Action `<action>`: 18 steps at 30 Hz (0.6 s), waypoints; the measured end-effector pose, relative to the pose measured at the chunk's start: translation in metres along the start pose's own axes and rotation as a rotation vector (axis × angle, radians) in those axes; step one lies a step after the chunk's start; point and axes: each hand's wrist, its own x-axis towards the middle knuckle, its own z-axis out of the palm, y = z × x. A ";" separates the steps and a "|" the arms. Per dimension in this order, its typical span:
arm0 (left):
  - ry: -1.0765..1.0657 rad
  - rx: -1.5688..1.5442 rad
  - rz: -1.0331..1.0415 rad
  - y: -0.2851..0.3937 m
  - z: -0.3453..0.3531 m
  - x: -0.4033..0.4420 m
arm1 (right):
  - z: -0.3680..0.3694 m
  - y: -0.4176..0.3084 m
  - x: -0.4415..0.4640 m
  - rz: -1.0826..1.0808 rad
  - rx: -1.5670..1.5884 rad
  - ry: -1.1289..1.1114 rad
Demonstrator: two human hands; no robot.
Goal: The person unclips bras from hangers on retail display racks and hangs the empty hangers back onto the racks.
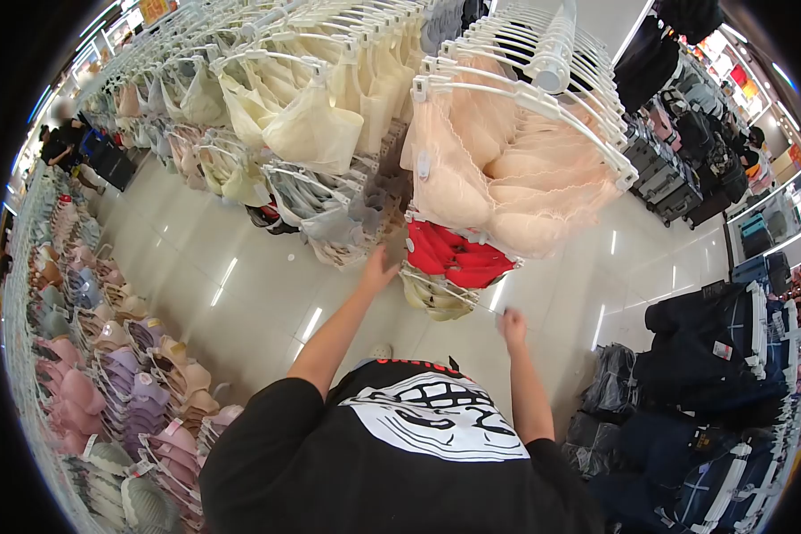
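My right hand (513, 327) is closed at the right end of a white hanger (477, 303), slightly blurred. From this hanger hangs a pale yellow-green bra (436, 295), low at the front of the rack. My left hand (379, 271) is beside the bra's left side, its fingers partly apart, close to the lowest beige bras (341, 252). Red bras (454, 254) hang just above the yellow-green one. Higher up, a row of peach lace bras (454, 191) hangs on white hangers, their fronts facing me.
Cream bras (316, 129) and grey bras (307, 200) fill the rack on the left. Another bra rack (120, 383) runs along the left edge. Dark clothing (699, 356) hangs at right, with suitcases (681, 196) behind. A person (62, 147) stands far left on the shiny floor (231, 267).
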 end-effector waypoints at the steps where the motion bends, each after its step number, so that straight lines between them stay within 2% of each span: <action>1: -0.125 0.053 -0.055 -0.021 -0.007 -0.028 | 0.002 0.071 -0.001 0.075 -0.030 -0.062; 2: -0.291 0.206 -0.052 -0.049 -0.015 -0.058 | -0.004 0.085 -0.034 0.268 0.022 -0.117; 3: -0.677 0.406 -0.217 -0.073 -0.026 -0.087 | -0.010 0.118 -0.062 0.428 -0.031 -0.189; 4: -0.726 0.295 -0.320 -0.104 -0.033 -0.133 | -0.019 0.140 -0.094 0.491 -0.091 -0.297; 5: -1.074 0.386 -0.544 -0.088 -0.059 -0.157 | -0.023 0.176 -0.126 0.493 -0.240 -0.319; 6: -1.253 0.466 -0.794 -0.131 -0.058 -0.204 | -0.028 0.195 -0.153 0.526 -0.338 -0.371; 7: -1.367 0.519 -0.870 -0.133 -0.072 -0.244 | -0.034 0.201 -0.175 0.571 -0.402 -0.411; 10: -1.329 0.513 -0.879 -0.104 -0.107 -0.320 | -0.046 0.200 -0.221 0.699 -0.425 -0.468; 12: -1.258 0.474 -0.857 -0.086 -0.109 -0.334 | -0.050 0.192 -0.232 0.729 -0.416 -0.480; 16: -1.143 0.463 -0.728 -0.075 -0.093 -0.318 | -0.051 0.176 -0.215 0.671 -0.395 -0.483; 18: -1.144 0.539 -0.595 -0.082 -0.080 -0.281 | -0.049 0.163 -0.195 0.605 -0.380 -0.478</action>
